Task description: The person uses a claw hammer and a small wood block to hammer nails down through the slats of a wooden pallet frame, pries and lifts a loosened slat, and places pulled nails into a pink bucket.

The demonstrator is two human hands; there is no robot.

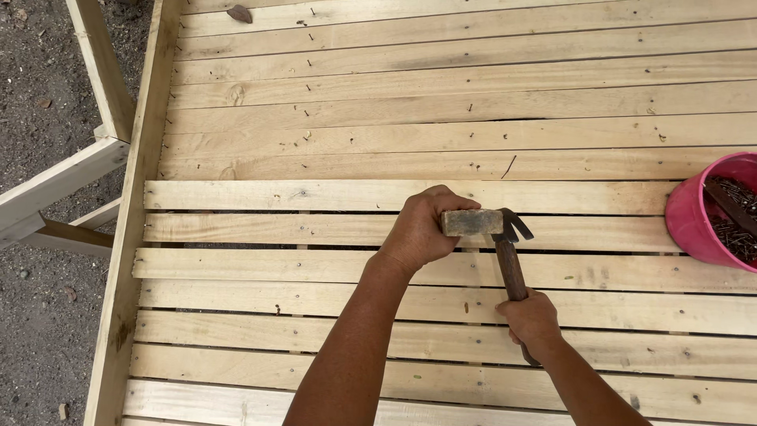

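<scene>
Steel claw hammer w/ worn brown wooden handle: head sits level over the pale wooden slat, 2nd of the spaced slats, just right of centre frame, claw pointing right. Right hand closed fully round the lower handle, firm wrap. Left hand curled into a loose fist against the hammer face, knuckles up, fingertips hidden; likely pinching a nail, but cannot tell, no nail visible under the hand.

Judgement on technique: keep any nail upright, start w/ light taps, clear the left fingers before full swings, strike square so the nail doesn't bend.

Surrounds: slatted timber platform, upper boards butted tight w/ several nails standing proud, lower boards gapped. Pink plastic bucket of dark nails on the boards at right, near the hammer, not touching. Timber frame leg and gravel ground at left.
</scene>
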